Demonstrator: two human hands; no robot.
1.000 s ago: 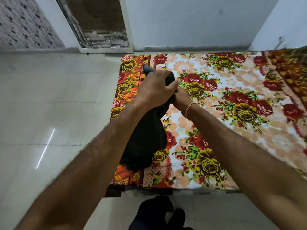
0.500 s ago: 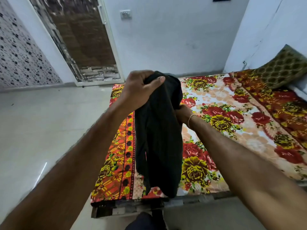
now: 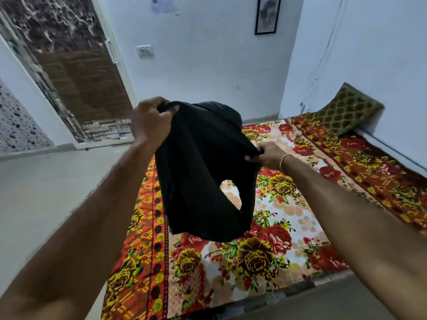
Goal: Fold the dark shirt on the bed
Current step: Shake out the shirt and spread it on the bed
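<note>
Between the left hand [image 3: 150, 122] and right hand [image 3: 265, 154] hung the dark shirt [image 3: 203, 172], each fist pinching an edge. It looked limp and light; gripping its shoulder seams seemed wisest.

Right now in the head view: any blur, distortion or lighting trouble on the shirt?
Head view: wide-angle warp bows the door frame and stretches both forearms at the bottom corners. Dim, bluish room light; the dark shirt reads as a near-black mass with folds barely visible. The left hand and right hand gripping it are slightly soft. The floral bedsheet stays well exposed, with no glare.
</note>
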